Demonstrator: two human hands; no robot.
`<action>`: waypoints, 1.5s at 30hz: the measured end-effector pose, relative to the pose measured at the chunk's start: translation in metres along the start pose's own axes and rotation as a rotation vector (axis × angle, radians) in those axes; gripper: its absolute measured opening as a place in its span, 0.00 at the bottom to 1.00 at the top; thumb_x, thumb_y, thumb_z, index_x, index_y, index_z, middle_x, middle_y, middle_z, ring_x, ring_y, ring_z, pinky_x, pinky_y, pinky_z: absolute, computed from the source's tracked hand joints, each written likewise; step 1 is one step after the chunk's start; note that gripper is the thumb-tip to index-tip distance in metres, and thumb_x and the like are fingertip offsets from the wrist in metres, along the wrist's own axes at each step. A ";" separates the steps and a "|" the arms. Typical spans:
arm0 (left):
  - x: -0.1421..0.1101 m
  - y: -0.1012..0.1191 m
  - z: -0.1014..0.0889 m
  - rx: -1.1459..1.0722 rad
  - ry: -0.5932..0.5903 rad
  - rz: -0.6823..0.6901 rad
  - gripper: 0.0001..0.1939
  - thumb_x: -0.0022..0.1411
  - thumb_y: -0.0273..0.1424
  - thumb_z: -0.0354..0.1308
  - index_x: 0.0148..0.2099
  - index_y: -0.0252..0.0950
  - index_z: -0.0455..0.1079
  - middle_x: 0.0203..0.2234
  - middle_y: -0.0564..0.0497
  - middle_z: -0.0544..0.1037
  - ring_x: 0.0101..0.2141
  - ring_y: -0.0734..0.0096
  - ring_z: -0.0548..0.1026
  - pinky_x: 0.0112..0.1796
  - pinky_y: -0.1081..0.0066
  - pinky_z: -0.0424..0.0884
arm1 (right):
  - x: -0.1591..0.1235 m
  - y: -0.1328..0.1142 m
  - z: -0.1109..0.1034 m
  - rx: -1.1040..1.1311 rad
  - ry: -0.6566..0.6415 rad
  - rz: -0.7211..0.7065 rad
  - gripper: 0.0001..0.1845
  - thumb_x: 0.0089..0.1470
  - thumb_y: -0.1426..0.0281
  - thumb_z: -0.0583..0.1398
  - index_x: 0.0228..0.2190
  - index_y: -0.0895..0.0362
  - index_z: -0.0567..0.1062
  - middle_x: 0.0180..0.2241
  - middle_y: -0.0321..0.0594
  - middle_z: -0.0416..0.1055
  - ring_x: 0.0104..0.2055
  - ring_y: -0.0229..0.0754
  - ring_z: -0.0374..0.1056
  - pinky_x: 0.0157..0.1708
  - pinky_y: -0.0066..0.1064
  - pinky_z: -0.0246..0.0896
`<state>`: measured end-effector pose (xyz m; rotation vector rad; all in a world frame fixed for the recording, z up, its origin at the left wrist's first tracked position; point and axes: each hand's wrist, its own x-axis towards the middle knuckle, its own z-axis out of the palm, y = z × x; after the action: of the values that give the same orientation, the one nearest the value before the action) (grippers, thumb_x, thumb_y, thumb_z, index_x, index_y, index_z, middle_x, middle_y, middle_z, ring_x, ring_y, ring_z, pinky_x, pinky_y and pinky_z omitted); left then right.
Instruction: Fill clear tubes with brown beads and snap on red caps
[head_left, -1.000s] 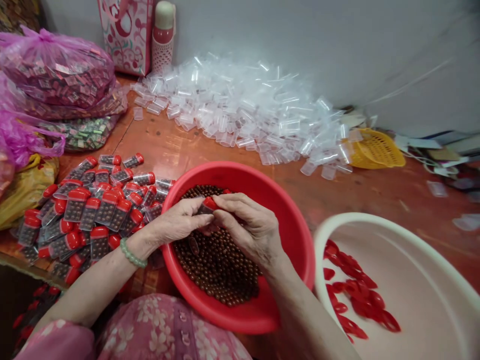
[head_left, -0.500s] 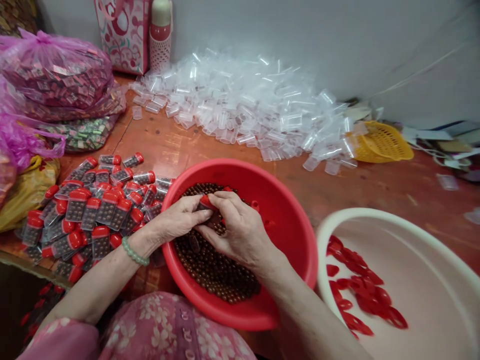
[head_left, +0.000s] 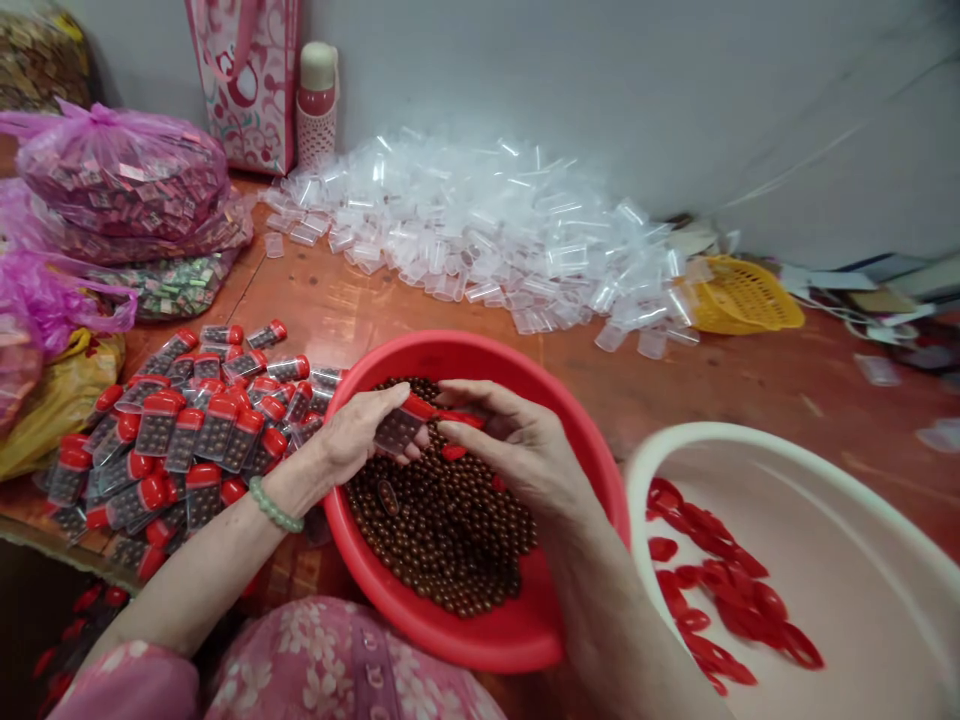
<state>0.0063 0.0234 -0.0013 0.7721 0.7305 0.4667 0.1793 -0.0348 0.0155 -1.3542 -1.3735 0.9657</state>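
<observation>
Over the red basin [head_left: 592,480], my left hand [head_left: 356,435] holds a small clear container [head_left: 399,428] filled with brown beads and topped with a red cap. The container lies tilted across my fingers, cap toward the right. My right hand [head_left: 517,450] is just right of the cap, thumb and fingers apart. Red pieces [head_left: 459,418] show between its thumb and fingers; I cannot tell whether they touch the hand or lie in the basin. Loose brown beads [head_left: 442,540] cover much of the basin's bottom, with a dark oval piece [head_left: 388,497] among them.
Filled red-capped containers [head_left: 187,430] are heaped at left. Empty clear containers [head_left: 480,230] are piled along the wall, near a yellow basket [head_left: 742,295]. A white basin [head_left: 862,560] at right holds red caps [head_left: 727,570]. Pink bags [head_left: 124,165] and a bottle [head_left: 316,110] stand behind.
My right hand has come off the red cap and moved right, its fingers spreading. My left hand now shows the filled container lying in its fingers. The view has tilted slightly upward.
</observation>
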 end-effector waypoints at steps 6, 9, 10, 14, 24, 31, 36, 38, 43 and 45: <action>0.001 -0.002 -0.002 -0.022 -0.046 -0.037 0.24 0.61 0.48 0.55 0.34 0.29 0.73 0.25 0.47 0.77 0.24 0.75 0.75 0.27 0.74 0.69 | 0.003 0.006 0.008 0.085 0.207 -0.001 0.14 0.49 0.65 0.67 0.38 0.54 0.74 0.34 0.39 0.78 0.32 0.40 0.74 0.32 0.33 0.73; 0.002 -0.006 -0.003 -0.054 -0.068 -0.022 0.26 0.61 0.50 0.55 0.34 0.29 0.73 0.24 0.47 0.77 0.24 0.75 0.74 0.29 0.73 0.69 | 0.001 0.004 0.018 -0.216 0.117 -0.169 0.19 0.55 0.63 0.63 0.48 0.55 0.73 0.41 0.44 0.77 0.42 0.45 0.74 0.45 0.43 0.71; 0.003 -0.007 -0.002 -0.072 -0.069 -0.018 0.26 0.61 0.51 0.54 0.34 0.29 0.74 0.23 0.48 0.77 0.24 0.75 0.73 0.30 0.73 0.69 | 0.000 0.003 0.021 -0.334 0.056 -0.235 0.24 0.55 0.62 0.63 0.51 0.55 0.70 0.45 0.47 0.76 0.46 0.48 0.73 0.48 0.45 0.69; 0.003 -0.006 0.001 -0.164 -0.087 -0.055 0.33 0.66 0.54 0.43 0.37 0.29 0.75 0.22 0.46 0.77 0.24 0.73 0.74 0.30 0.71 0.69 | -0.003 0.003 0.031 -0.677 -0.073 -0.406 0.42 0.52 0.54 0.63 0.60 0.62 0.58 0.52 0.59 0.68 0.53 0.56 0.67 0.49 0.51 0.67; 0.002 -0.004 0.004 -0.187 -0.045 -0.028 0.30 0.67 0.52 0.44 0.44 0.31 0.75 0.27 0.46 0.79 0.31 0.69 0.77 0.37 0.69 0.72 | -0.001 0.008 0.039 -0.996 0.016 -0.573 0.38 0.51 0.54 0.61 0.55 0.65 0.60 0.44 0.59 0.73 0.44 0.58 0.71 0.40 0.48 0.68; 0.003 -0.007 0.003 -0.187 -0.011 -0.034 0.29 0.68 0.49 0.44 0.39 0.30 0.76 0.22 0.50 0.77 0.26 0.75 0.73 0.35 0.71 0.69 | 0.000 0.009 0.038 -1.081 -0.048 -0.627 0.37 0.52 0.59 0.60 0.57 0.68 0.58 0.45 0.62 0.72 0.44 0.57 0.71 0.40 0.47 0.69; 0.003 -0.007 0.003 -0.176 -0.033 -0.033 0.29 0.67 0.50 0.46 0.37 0.30 0.76 0.22 0.49 0.77 0.25 0.74 0.72 0.36 0.70 0.69 | 0.002 0.010 0.037 -1.070 -0.014 -0.651 0.33 0.53 0.59 0.58 0.55 0.66 0.62 0.38 0.55 0.74 0.37 0.54 0.71 0.37 0.44 0.69; 0.004 -0.008 0.003 -0.178 -0.055 -0.039 0.28 0.67 0.49 0.47 0.38 0.30 0.77 0.25 0.47 0.79 0.29 0.71 0.74 0.38 0.68 0.69 | 0.003 0.009 0.036 -1.066 -0.023 -0.679 0.30 0.53 0.60 0.58 0.53 0.65 0.64 0.36 0.53 0.75 0.35 0.52 0.71 0.35 0.42 0.69; 0.005 -0.012 0.001 -0.169 -0.099 -0.026 0.24 0.66 0.46 0.51 0.43 0.30 0.77 0.33 0.44 0.81 0.36 0.68 0.76 0.45 0.66 0.68 | 0.001 0.007 0.033 -1.048 -0.040 -0.656 0.27 0.52 0.61 0.59 0.49 0.64 0.66 0.34 0.51 0.74 0.34 0.51 0.72 0.33 0.40 0.70; 0.006 -0.012 0.000 -0.165 -0.116 0.003 0.21 0.65 0.44 0.54 0.43 0.30 0.77 0.35 0.45 0.81 0.37 0.69 0.76 0.47 0.66 0.67 | -0.001 0.007 0.032 -1.007 -0.091 -0.578 0.30 0.53 0.60 0.59 0.52 0.64 0.63 0.38 0.54 0.74 0.38 0.53 0.72 0.36 0.42 0.70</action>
<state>0.0120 0.0190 -0.0128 0.6400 0.5757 0.4744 0.1504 -0.0329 0.0005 -1.4329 -2.2949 -0.1181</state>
